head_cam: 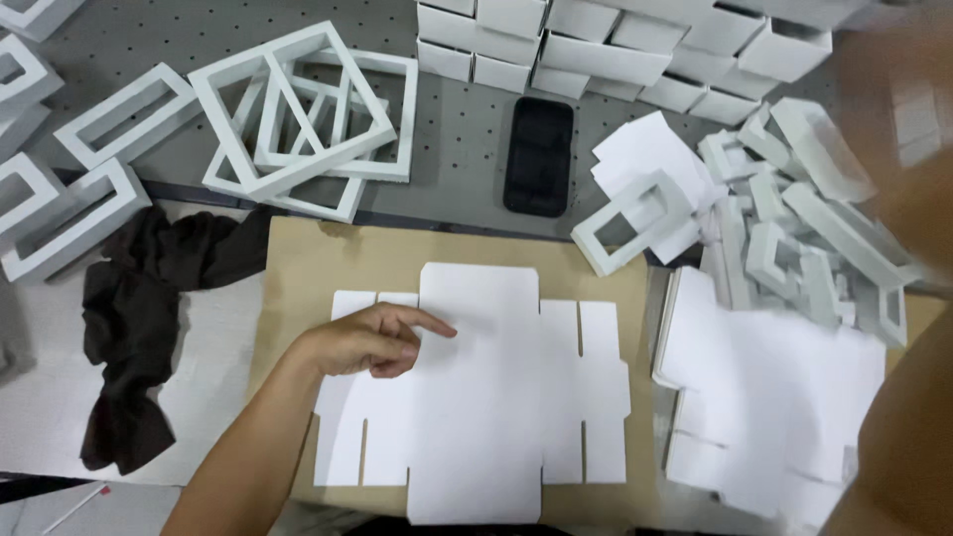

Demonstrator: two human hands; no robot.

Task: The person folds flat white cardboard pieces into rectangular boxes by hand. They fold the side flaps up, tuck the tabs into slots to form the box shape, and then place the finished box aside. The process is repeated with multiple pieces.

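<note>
Tabletop [457,139]: grey, perforated. Brown cardboard sheet [318,258] lies on it, near edge. Flat die-cut white box blank [496,397] centred on that sheet; judged light, thin, bendy along its slits, best taken by an outer flap edge. White folded frames [298,119] lie behind, rigid-looking. Left hand [362,342]: loosely curled, forefinger pressing the blank. Right hand [908,437]: blurred, state unclear.
</note>
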